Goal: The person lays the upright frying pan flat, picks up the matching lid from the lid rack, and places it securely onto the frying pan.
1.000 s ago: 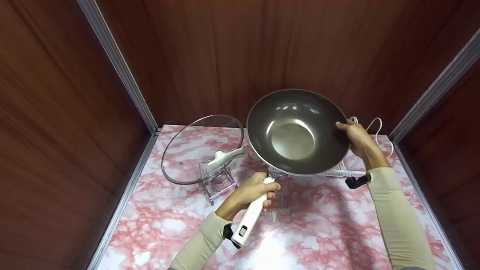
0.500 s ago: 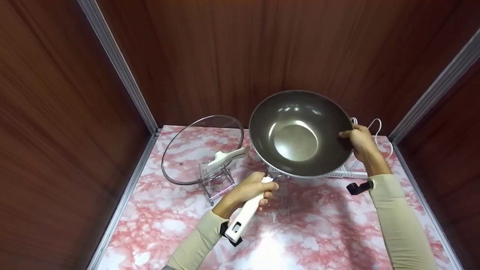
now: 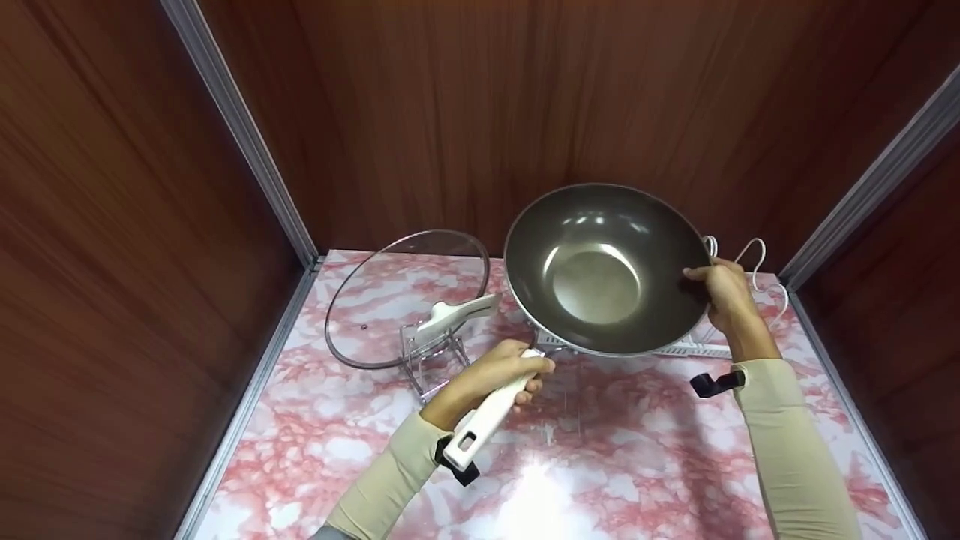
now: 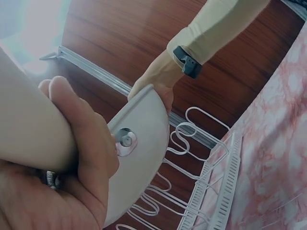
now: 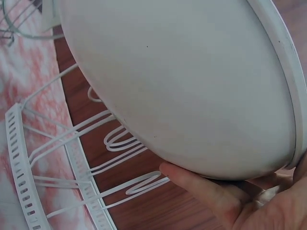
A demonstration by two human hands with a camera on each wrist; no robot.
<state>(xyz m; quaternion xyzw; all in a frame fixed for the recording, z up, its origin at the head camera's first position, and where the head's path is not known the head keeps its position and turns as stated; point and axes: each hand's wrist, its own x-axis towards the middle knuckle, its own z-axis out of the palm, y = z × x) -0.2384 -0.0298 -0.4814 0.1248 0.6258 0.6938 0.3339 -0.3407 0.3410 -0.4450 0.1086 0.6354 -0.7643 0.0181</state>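
Note:
A dark-lined wok (image 3: 600, 281) with a pale outside is held up, tilted so that its inside faces the head camera. My left hand (image 3: 501, 375) grips its white handle (image 3: 486, 427), with fingers wrapped round and thumb along the top. At the wok's right rim, my right hand (image 3: 726, 296) pinches the edge, thumb on the inner wall and fingers beneath. In the right wrist view, those fingers (image 5: 192, 187) spread under the pale outer wall. Behind and below the wok is a white wire rack (image 4: 225, 187), partly hidden by it in the head view.
Left of the wok, a large glass lid (image 3: 375, 300) with a white handle leans upright in a small metal wire stand (image 3: 420, 379). Dark wooden panels (image 3: 450, 112) enclose the back and sides of the pink-and-white marbled tabletop (image 3: 322, 450).
The wok has shifted slightly right and down in the head view, both hands keeping their hold. Its handle end has swung a little left and up. The lid and stand remain in place.

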